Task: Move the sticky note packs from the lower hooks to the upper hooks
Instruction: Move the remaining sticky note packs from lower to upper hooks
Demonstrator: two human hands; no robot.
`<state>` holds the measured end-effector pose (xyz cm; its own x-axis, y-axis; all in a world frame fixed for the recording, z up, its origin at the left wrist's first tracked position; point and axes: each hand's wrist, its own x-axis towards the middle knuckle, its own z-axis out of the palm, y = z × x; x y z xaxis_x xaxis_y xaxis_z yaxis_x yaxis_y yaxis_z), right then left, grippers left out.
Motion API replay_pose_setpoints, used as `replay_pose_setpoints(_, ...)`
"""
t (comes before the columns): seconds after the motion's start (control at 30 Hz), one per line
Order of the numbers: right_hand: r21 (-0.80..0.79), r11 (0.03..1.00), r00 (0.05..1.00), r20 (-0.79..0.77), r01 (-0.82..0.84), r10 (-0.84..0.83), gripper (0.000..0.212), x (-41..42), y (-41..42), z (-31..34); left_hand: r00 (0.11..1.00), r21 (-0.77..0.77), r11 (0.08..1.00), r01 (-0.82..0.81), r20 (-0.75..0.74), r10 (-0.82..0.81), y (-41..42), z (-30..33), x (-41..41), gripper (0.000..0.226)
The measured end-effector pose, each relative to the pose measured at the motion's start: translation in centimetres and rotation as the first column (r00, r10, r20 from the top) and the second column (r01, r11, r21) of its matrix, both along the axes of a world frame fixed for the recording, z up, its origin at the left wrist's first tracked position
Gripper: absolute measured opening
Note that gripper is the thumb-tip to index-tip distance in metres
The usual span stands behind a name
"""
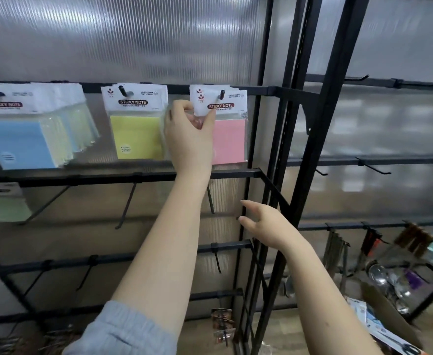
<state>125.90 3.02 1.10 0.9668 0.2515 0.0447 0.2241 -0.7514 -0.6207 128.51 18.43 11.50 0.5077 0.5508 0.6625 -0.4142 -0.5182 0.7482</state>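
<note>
Head view is showing the left hand [188, 131] reaching up to the top rail, thumb and fingers pinching the white header card of a pink pack [202, 103] at the hook [222, 94], at about 12 o'clock in the frame. More pink packs [229, 139] are hanging behind it on that same hook, just to the hand's 3 o'clock. The right hand [264, 224] is hovering lower, toward 4 o'clock from the left one, fingers loosely spread and grasping nothing, near the black rack post [297, 149]. A yellow pack [136, 124] is hanging on the next upper hook at the left hand's 9 o'clock, just beside it. Farther toward 9 o'clock a thick bunch of blue packs [21, 139] is hanging on the upper rail too. Below them, at about 8 o'clock, a green pack [7, 206] is hanging on a lower hook, blurred. Bare lower hooks [127, 203] are jutting from the second rail under the yellow pack. At 4 o'clock, on the neighbouring rack, some blurred hanging goods [389, 252] are showing.
</note>
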Motion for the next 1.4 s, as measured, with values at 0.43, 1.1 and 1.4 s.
replay_pose_setpoints(0.43,-0.068,0.983,0.985,-0.024,-0.173,0.172,0.056,-3.2,2.2,-0.4,0.908,0.067,0.977,-0.203,-0.361,0.214,4.8,-5.5,-7.1,0.015)
replay_pose_setpoints(1.1,-0.01,0.975,0.975,0.01,-0.224,0.224,0.054,-10.9,25.4,-1.7,0.738,0.171,0.936,-0.309,-0.578,0.349,30.5,-8.9,-20.7,0.02)
replay_pose_setpoints(1.4,0.131,0.984,0.991,-0.048,-0.119,0.126,0.051,-15.2,36.3,-3.0,0.676,0.189,0.931,-0.313,-0.644,0.359,41.7,-10.2,-26.8,0.011)
